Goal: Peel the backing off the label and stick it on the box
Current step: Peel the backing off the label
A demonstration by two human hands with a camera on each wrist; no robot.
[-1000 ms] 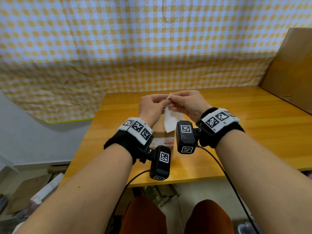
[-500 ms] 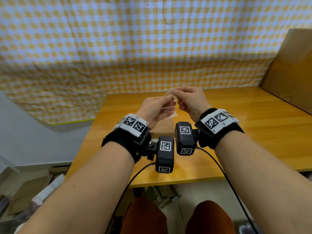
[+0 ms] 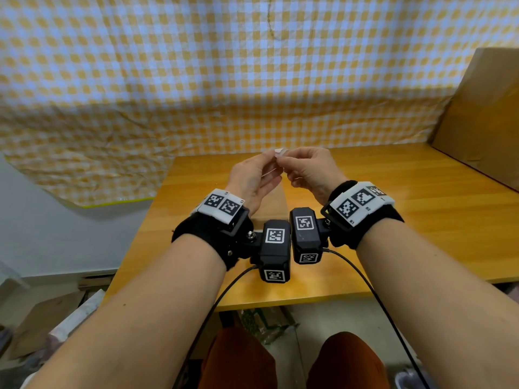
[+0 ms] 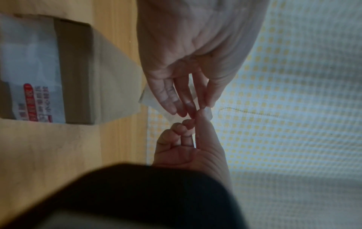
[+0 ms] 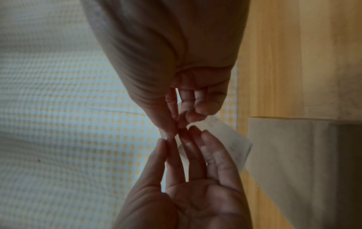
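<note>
Checked cloth point(image 3: 196, 80) hangs behind the desk point(image 3: 421, 220), where the closed box point(image 4: 98, 69) sits. Above it, left hand point(image 3: 250, 178) and right hand point(image 3: 309, 169) fingers pinch the label point(image 5: 233, 142).

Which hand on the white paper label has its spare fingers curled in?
The right hand: its spare fingers curl toward the palm, while the left hand keeps its fingers straight along the white paper label.

Between our hands the label point(image 5: 233, 144) looks thin, matt paper, faintly see-through. Below them the box point(image 4: 101, 74) is dull brown cardboard with a glossy tape strip; the table point(image 3: 421, 220) is smooth, sheened wood. Beyond hangs a creased checked cloth point(image 3: 196, 80).
</note>
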